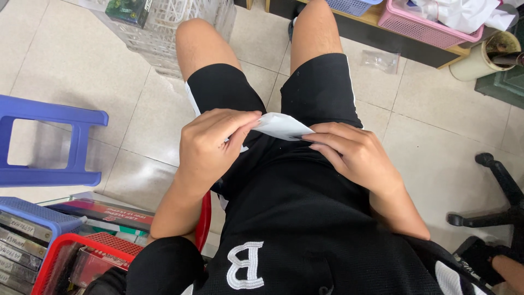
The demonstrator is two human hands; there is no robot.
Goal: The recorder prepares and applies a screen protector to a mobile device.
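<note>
We pinch a small white packet [281, 126] between our left hand [210, 145] and right hand [352, 153], above our black shorts [316, 90].

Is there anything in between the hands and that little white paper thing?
No, nothing visible is in the way. The left hand and the right hand both hold the white paper packet already, one at each end, fingers right on it, above the lap in black shorts.
</note>
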